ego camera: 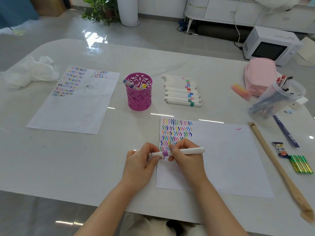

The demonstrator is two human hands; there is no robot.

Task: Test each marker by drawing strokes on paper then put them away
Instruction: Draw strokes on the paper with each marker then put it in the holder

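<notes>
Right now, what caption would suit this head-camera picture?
Left hand and right hand grip a purple-banded marker over the paper, a row of markers and pink cup behind.

A white marker with a purple band [180,152] is held level and crosswise over the left edge of the near sheet of paper [230,159], the left hand [139,166] pinching its left end and the right hand [185,159] gripping by the band. The sheet lies flat, with rows of coloured squiggles filling its upper left corner. Beyond it a row of white markers [182,91] lies side by side, just right of an upright pink openwork cup [139,99] holding a few pens, and a second squiggle-marked sheet [76,108] lies further left.
</notes>
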